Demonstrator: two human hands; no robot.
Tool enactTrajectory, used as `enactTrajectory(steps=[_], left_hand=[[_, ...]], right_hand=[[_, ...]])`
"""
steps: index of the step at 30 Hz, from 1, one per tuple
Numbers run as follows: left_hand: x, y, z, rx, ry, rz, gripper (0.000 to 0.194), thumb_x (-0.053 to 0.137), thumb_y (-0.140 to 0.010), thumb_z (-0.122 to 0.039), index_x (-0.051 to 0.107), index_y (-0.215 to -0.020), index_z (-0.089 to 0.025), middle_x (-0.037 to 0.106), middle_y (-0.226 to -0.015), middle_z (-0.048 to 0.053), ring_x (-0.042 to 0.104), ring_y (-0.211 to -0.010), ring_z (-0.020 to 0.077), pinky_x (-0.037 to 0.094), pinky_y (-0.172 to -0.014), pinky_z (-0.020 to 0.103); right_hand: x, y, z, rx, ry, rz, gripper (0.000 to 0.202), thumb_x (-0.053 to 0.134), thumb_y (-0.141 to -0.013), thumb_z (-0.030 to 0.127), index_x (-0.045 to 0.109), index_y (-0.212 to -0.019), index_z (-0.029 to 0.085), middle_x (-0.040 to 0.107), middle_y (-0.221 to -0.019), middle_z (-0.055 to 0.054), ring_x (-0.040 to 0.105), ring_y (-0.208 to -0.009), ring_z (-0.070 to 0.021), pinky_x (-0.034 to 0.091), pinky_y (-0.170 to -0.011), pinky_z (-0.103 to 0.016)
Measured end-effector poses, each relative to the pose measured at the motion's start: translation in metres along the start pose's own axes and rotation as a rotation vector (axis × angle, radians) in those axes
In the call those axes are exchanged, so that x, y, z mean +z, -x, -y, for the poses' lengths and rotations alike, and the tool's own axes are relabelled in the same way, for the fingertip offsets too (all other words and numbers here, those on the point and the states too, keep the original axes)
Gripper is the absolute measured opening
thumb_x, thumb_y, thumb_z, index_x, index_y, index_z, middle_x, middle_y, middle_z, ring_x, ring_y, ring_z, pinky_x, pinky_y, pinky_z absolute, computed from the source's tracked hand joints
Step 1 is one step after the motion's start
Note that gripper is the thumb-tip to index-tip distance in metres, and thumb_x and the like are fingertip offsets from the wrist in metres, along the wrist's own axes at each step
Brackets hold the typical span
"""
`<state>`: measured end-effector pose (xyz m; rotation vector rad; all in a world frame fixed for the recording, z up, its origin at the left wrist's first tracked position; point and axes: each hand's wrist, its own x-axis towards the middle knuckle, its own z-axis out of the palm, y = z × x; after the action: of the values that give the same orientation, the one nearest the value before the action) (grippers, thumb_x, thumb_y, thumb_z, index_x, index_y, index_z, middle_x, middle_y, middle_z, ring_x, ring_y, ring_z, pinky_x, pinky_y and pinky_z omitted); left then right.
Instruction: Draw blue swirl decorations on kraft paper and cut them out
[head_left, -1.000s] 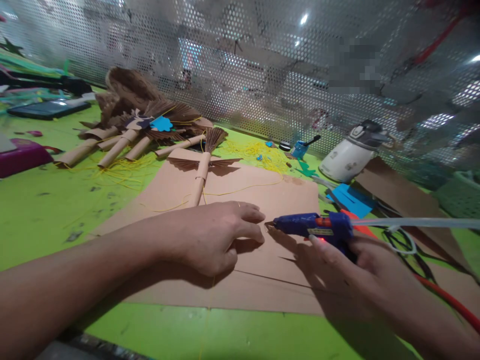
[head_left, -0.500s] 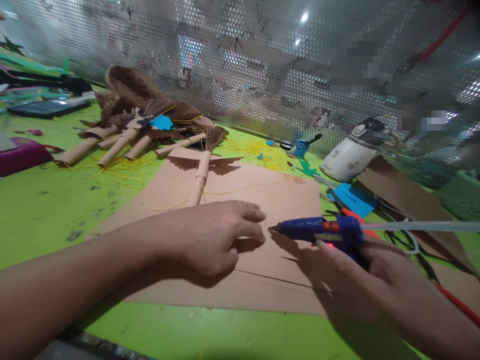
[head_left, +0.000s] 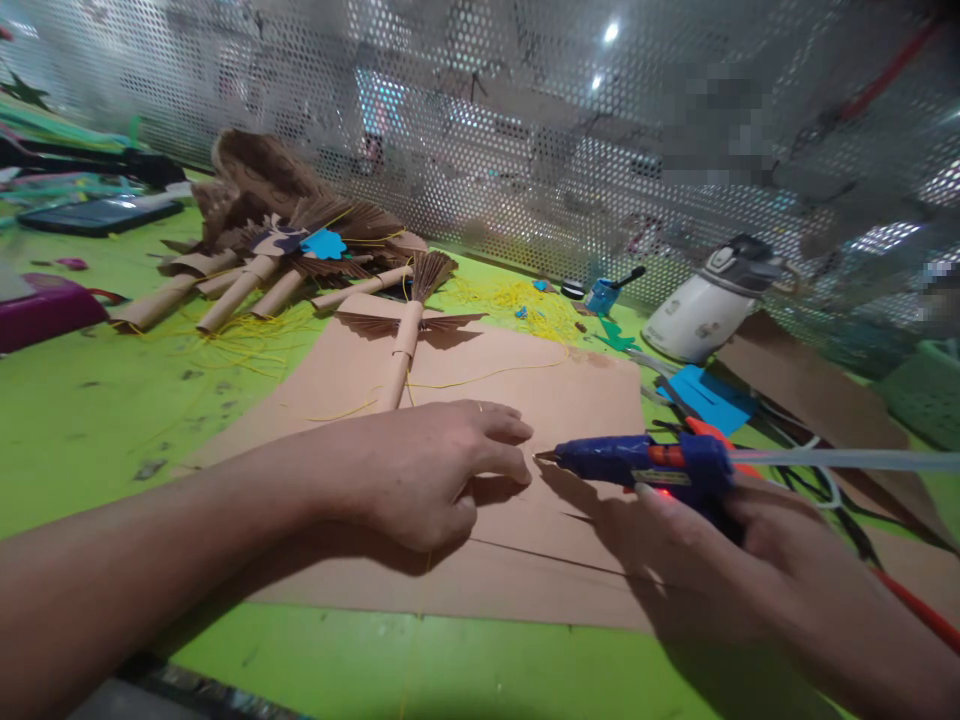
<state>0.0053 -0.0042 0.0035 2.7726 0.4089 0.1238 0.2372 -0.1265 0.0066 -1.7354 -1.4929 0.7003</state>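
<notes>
The right hand grips a glue gun, its long axis running left to right, nozzle pointing left; the left hand, fingers slightly apart, lies over brown paper.

Clock from view centre. 12: perforated metal screen behind the table. 10: dark phone, lying flat. 9: purple box, cut by the edge. 2: blue jar, brush in it. Between 2 and 3: white bottle, dark lid. 3: green basket, blurry.
</notes>
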Motion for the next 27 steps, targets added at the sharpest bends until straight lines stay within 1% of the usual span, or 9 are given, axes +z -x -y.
enactTrajectory(steps=[2, 6, 11, 13, 16, 18, 20, 24, 27], left_hand=[[-0.0003, 0.0002, -0.0002, 0.002, 0.000, 0.000, 0.035, 0.055, -0.074, 0.004, 0.074, -0.095, -0.016, 0.058, -0.150, 0.012, 0.055, -0.138, 0.0343, 0.050, -0.112, 0.041], [0.0000, 0.0011, 0.0006, 0.013, -0.002, -0.006, 0.039, 0.055, -0.075, 0.004, 0.075, -0.101, -0.016, 0.057, -0.151, 0.012, 0.056, -0.137, 0.0349, 0.051, -0.111, 0.041], [0.0006, 0.0011, 0.0011, 0.011, 0.012, -0.018, 0.038, 0.056, -0.075, 0.004, 0.075, -0.100, -0.017, 0.056, -0.153, 0.012, 0.056, -0.138, 0.0358, 0.050, -0.113, 0.041], [0.0000, 0.0008, 0.0010, 0.013, 0.012, -0.010, 0.036, 0.056, -0.074, 0.005, 0.074, -0.097, -0.016, 0.057, -0.152, 0.011, 0.055, -0.139, 0.0364, 0.050, -0.114, 0.042], [-0.0008, 0.0005, 0.0014, 0.021, 0.020, -0.001, 0.033, 0.057, -0.074, 0.004, 0.073, -0.095, -0.017, 0.057, -0.152, 0.011, 0.052, -0.141, 0.0378, 0.049, -0.115, 0.045], [-0.0007, 0.0006, 0.0017, 0.017, 0.027, -0.001, 0.034, 0.056, -0.074, 0.004, 0.072, -0.095, -0.017, 0.056, -0.153, 0.011, 0.051, -0.142, 0.0379, 0.048, -0.116, 0.046], [-0.0003, 0.0011, 0.0019, 0.012, 0.030, -0.001, 0.033, 0.056, -0.074, 0.004, 0.072, -0.094, -0.017, 0.056, -0.153, 0.011, 0.051, -0.143, 0.0380, 0.048, -0.116, 0.046], [0.0003, 0.0017, 0.0015, 0.015, 0.022, -0.005, 0.033, 0.056, -0.075, 0.004, 0.072, -0.096, -0.017, 0.055, -0.153, 0.012, 0.053, -0.140, 0.0384, 0.050, -0.113, 0.045], [-0.0001, 0.0011, 0.0009, 0.012, 0.027, -0.005, 0.031, 0.056, -0.075, 0.004, 0.071, -0.092, -0.017, 0.056, -0.151, 0.010, 0.054, -0.139, 0.0372, 0.050, -0.113, 0.043]], right_hand=[[-0.0003, -0.0008, -0.0012, -0.010, -0.009, 0.023, 0.039, 0.066, -0.088, 0.054, 0.087, -0.105, 0.026, 0.085, -0.096, -0.012, 0.080, -0.097, -0.0350, 0.066, -0.066, -0.036], [-0.0029, -0.0039, -0.0057, -0.029, 0.028, 0.056, 0.037, 0.063, -0.090, 0.052, 0.087, -0.106, 0.028, 0.085, -0.101, -0.011, 0.080, -0.097, -0.0339, 0.066, -0.065, -0.035], [-0.0020, -0.0062, -0.0048, -0.065, 0.047, 0.019, 0.035, 0.063, -0.089, 0.051, 0.086, -0.108, 0.031, 0.085, -0.102, -0.008, 0.078, -0.106, -0.0335, 0.066, -0.074, -0.037], [-0.0006, -0.0063, -0.0027, -0.049, 0.042, 0.015, 0.036, 0.064, -0.089, 0.052, 0.086, -0.108, 0.029, 0.085, -0.099, -0.009, 0.078, -0.104, -0.0334, 0.065, -0.071, -0.036], [0.0005, -0.0068, -0.0013, -0.028, 0.041, 0.011, 0.039, 0.064, -0.089, 0.054, 0.085, -0.108, 0.027, 0.084, -0.088, -0.009, 0.079, -0.096, -0.0331, 0.063, -0.061, -0.034], [0.0006, -0.0073, -0.0021, -0.031, 0.057, 0.002, 0.040, 0.065, -0.088, 0.055, 0.086, -0.108, 0.027, 0.083, -0.083, -0.009, 0.079, -0.096, -0.0338, 0.063, -0.059, -0.033], [0.0004, -0.0074, -0.0040, -0.032, 0.084, -0.017, 0.040, 0.066, -0.088, 0.055, 0.086, -0.106, 0.026, 0.082, -0.080, -0.010, 0.079, -0.097, -0.0342, 0.062, -0.059, -0.033], [0.0003, -0.0068, -0.0064, -0.026, 0.123, -0.051, 0.041, 0.064, -0.089, 0.056, 0.087, -0.102, 0.024, 0.082, -0.077, -0.010, 0.079, -0.091, -0.0325, 0.062, -0.059, -0.032], [-0.0006, -0.0072, -0.0048, -0.045, 0.122, -0.044, 0.042, 0.062, -0.091, 0.055, 0.086, -0.108, 0.025, 0.083, -0.082, -0.009, 0.078, -0.100, -0.0336, 0.064, -0.066, -0.034]])
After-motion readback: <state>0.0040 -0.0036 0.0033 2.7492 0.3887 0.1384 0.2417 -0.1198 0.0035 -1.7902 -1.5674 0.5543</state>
